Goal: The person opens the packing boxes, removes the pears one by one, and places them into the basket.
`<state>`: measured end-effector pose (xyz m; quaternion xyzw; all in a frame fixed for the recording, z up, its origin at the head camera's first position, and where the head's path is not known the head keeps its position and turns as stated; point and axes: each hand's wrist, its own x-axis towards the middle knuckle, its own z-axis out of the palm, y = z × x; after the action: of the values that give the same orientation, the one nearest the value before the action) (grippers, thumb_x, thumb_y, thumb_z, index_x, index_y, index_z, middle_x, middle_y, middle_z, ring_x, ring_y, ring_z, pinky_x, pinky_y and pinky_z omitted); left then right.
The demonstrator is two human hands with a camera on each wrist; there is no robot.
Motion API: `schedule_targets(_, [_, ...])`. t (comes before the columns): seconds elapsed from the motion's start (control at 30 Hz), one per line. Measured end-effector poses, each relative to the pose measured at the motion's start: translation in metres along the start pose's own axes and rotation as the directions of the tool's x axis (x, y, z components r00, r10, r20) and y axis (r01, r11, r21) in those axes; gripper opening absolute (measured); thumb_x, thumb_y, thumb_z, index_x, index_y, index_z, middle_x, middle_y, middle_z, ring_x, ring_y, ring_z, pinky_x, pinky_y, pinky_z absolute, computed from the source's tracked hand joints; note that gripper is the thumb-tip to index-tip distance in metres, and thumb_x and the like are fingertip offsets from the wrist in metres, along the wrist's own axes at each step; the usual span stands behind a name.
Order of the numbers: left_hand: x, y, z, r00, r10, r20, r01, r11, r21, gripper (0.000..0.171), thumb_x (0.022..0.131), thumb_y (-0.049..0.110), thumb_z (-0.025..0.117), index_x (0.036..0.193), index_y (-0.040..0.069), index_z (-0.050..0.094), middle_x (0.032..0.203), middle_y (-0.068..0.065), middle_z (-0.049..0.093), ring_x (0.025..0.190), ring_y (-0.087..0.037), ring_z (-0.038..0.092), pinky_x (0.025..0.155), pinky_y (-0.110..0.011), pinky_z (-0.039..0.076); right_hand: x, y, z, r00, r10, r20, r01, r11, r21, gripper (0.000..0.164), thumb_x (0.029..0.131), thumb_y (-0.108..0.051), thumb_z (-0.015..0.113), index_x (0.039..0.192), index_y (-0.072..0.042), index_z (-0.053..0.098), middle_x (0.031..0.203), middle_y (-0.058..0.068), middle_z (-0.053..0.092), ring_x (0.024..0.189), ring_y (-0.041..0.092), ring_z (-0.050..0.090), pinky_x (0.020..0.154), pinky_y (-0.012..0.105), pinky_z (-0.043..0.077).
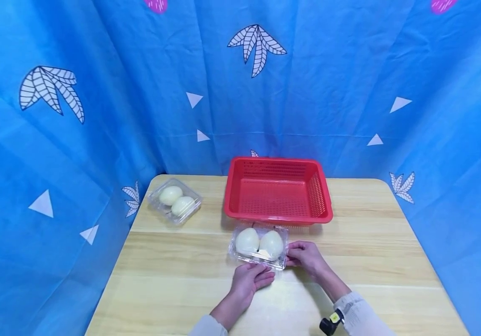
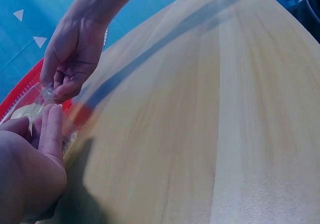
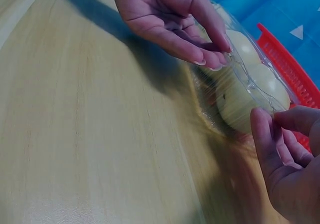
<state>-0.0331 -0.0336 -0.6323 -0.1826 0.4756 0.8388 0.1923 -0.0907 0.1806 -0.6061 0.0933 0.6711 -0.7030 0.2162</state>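
Note:
A clear plastic clamshell box with two pale yellow pears in it sits on the table, just in front of the red basket. My left hand pinches the near edge of the box between thumb and fingers. At its right near corner, my right hand pinches the rim with thumb and forefinger. The right wrist view shows both the left hand and the right hand on the same clear rim. In the left wrist view, the left hand hides most of the box.
A red plastic basket with slotted walls stands at the back middle of the wooden table. Another clear box with two pears lies at the back left. Blue patterned curtains surround the table's back and sides.

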Motion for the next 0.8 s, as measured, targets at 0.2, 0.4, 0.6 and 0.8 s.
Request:
schedule_targets(0.2, [0.0024, 0.0, 0.0036, 1.0, -0.008, 0.003, 0.008, 1.0, 0.012, 0.034, 0.097, 0.007, 0.069, 0.122, -0.011, 0.056, 0.097, -0.016, 0.076, 0.091, -0.027, 0.08, 0.09, -0.042, 0.066, -0.0002, -0.0008, -0.0012, 1.0, 0.003, 0.012, -0.003, 1.0, -0.004, 0.026, 0.096, 0.002, 0.064, 0.116, 0.018, 0.059, 0.085, 0.006, 0.074, 0.069, 0.013, 0.074, 0.075, 0.03, 0.067])
schedule_targets(0.4, [0.0013, 0.0007, 0.006, 1.0, 0.003, -0.006, -0.003, 1.0, 0.026, 0.032, 0.096, 0.008, 0.07, 0.119, -0.01, 0.057, 0.098, -0.017, 0.076, 0.092, -0.028, 0.079, 0.091, -0.041, 0.065, -0.0005, -0.0012, -0.0018, 1.0, -0.001, 0.008, 0.001, 1.0, 0.0, 0.025, 0.096, 0.003, 0.064, 0.116, 0.017, 0.059, 0.086, 0.006, 0.074, 0.07, 0.013, 0.074, 0.074, 0.029, 0.067])
schedule_targets(0.6, [0.0015, 0.0003, 0.0068, 0.999, 0.02, -0.032, -0.019, 0.999, 0.028, 0.027, 0.094, 0.005, 0.071, 0.114, -0.009, 0.058, 0.095, -0.016, 0.076, 0.09, -0.026, 0.079, 0.09, -0.04, 0.066, -0.002, -0.0046, 0.0023, 0.999, -0.006, -0.054, 0.004, 0.999, -0.04, 0.026, 0.094, 0.005, 0.065, 0.115, 0.019, 0.059, 0.082, 0.007, 0.073, 0.065, 0.012, 0.071, 0.067, 0.027, 0.066])
schedule_targets(0.8, [0.001, -0.0004, 0.008, 0.999, 0.022, -0.041, -0.02, 0.999, 0.029, 0.027, 0.094, 0.005, 0.07, 0.114, -0.009, 0.058, 0.096, -0.016, 0.076, 0.089, -0.025, 0.079, 0.089, -0.04, 0.066, -0.0069, -0.0097, 0.0072, 0.986, -0.053, -0.156, 0.03, 0.989, -0.147, 0.021, 0.089, 0.007, 0.07, 0.107, 0.017, 0.065, 0.08, 0.012, 0.074, 0.063, 0.015, 0.069, 0.062, 0.027, 0.065])
